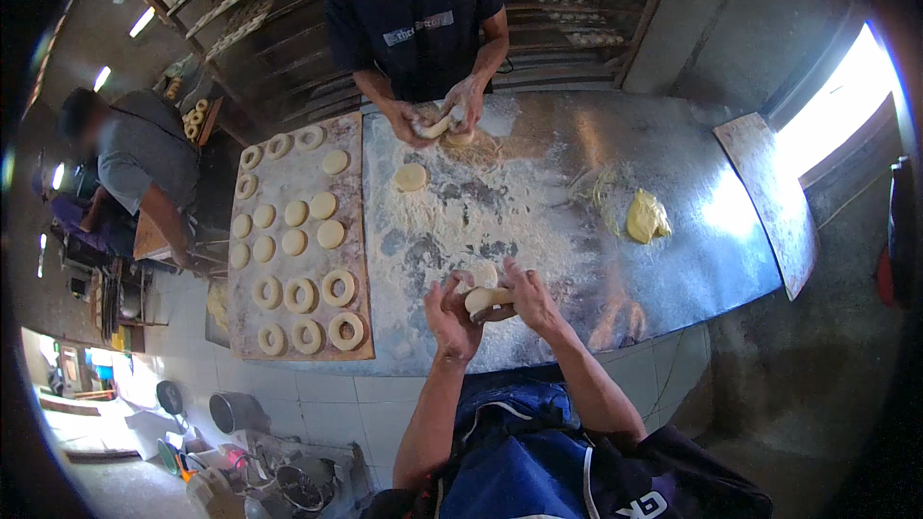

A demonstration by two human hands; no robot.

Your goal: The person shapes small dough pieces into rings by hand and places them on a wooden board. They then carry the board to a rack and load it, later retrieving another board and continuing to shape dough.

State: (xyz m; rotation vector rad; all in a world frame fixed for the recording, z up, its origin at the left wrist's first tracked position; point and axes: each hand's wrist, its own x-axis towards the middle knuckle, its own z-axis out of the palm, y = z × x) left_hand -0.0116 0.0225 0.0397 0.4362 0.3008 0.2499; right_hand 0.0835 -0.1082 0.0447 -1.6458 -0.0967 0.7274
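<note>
My right hand (527, 300) is closed on a pale piece of dough (488, 300) held above the steel table's near edge. My left hand (454, 319) is just left of that dough, fingers curved and apart; whether it touches the dough is unclear. A whitish round shape (478, 274), too small to name, shows just beyond my fingers. Flour (471, 216) is spread across the table's middle, and a flat dough disc (410, 177) lies farther back in it. Left of my hands, a board (249, 289) holds several dough rings (337, 288) and several discs (330, 234).
A co-worker (413, 29) across the table holds dough (437, 126) with both hands. Another person (154, 163) bends at the left. A yellow dough lump (646, 215) and a board (764, 207) are at the right. Pots (236, 411) stand on the floor; racks (562, 14) are behind.
</note>
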